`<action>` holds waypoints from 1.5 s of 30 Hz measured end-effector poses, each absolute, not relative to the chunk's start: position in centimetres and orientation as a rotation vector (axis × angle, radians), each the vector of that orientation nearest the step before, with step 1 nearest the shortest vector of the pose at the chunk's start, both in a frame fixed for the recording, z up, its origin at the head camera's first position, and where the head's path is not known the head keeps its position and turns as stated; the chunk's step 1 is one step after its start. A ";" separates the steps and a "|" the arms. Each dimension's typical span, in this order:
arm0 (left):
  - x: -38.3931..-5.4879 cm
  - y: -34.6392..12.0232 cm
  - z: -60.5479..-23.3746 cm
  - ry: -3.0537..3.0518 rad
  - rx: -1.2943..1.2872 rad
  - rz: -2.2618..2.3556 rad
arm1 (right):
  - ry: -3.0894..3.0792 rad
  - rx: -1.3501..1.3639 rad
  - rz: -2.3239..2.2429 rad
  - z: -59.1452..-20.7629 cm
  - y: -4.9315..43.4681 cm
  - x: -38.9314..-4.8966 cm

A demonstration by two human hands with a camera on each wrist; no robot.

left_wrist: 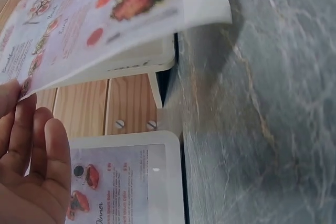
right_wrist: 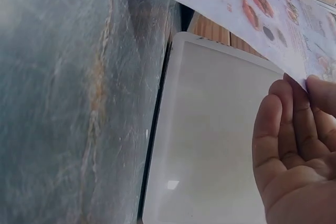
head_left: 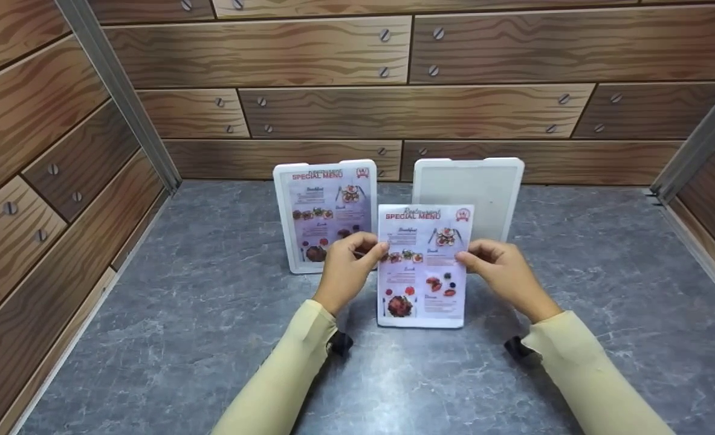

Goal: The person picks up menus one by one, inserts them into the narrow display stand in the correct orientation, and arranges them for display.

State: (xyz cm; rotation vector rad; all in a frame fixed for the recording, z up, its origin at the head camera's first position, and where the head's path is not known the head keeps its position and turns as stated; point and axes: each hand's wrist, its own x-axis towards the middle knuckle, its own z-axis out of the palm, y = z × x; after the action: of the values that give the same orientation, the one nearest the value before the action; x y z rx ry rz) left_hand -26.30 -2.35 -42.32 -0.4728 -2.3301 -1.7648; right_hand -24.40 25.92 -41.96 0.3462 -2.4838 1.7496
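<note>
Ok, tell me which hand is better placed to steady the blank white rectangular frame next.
Probably the right hand: it pinches the white printed paper sheet close to the blank frame, while the left hand is nearer the menu-filled white frame.
</note>
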 end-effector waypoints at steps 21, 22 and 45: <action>-26.3 -2.4 -42.6 -2.400 -0.535 -1.765 | -2.378 0.261 1.802 -41.5 26.2 -24.6; -26.3 -2.4 -42.6 -2.418 -0.545 -1.755 | -2.369 0.252 1.808 -41.5 26.2 -24.6; -26.6 -1.8 -42.4 -2.520 -0.585 -1.693 | -2.361 0.301 1.893 -41.5 26.7 -25.2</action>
State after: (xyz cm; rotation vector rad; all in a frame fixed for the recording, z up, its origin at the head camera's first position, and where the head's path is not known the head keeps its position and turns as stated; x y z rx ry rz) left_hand -26.64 -1.76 -42.36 -0.5854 -2.5199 -1.6934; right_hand -25.24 26.74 -41.48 0.3012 -2.3615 1.8930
